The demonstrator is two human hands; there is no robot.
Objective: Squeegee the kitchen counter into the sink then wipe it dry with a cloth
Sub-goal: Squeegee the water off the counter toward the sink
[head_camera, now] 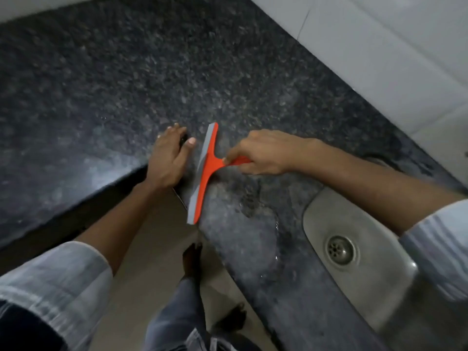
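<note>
Wet granite counter point(152, 72), steel sink point(367, 249) right of orange squeegee point(205, 171)

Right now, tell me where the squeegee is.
Head view, centre: the squeegee lies on the counter between the left hand and the right hand, which grips its handle, left of the sink.

Dark speckled granite counter point(126, 72) (wet near the sink point(359, 282)) bears an orange squeegee point(203, 173).

Home kitchen. Evidence: dark speckled granite bench point(177, 72), steel sink point(359, 279) with round drain point(340, 250) let in at bench's right end, pale tiled wall point(379, 46) behind, water pooled point(253, 198) on granite near sink.
</note>
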